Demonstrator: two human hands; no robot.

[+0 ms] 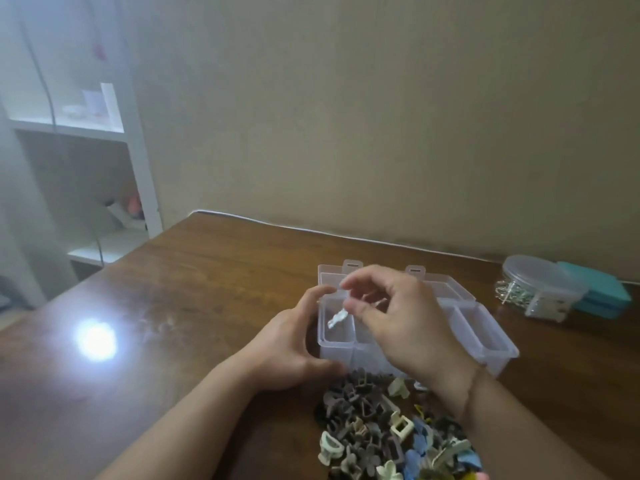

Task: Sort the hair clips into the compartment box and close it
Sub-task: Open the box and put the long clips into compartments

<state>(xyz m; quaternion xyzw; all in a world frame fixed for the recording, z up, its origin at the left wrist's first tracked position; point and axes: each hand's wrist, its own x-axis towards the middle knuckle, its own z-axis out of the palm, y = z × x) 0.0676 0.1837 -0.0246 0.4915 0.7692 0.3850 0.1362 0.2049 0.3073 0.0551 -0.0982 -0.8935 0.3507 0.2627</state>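
Clear compartment box (485,337) sits open on table (207,306), lid laid back. Left hand (291,344) grips its left end. White clip (337,319) at leftmost compartment, just under right hand (398,317), fingers loosely curled; contact unclear. Clip pile (377,431) lies just in front of the box.

compartment box (498,344): clear smooth plastic | table (207,306): glossy wood | hair clips (381,434): matt plastic

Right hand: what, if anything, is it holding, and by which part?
The right hand apparently pinches a small white clip by its upper end, over the box.
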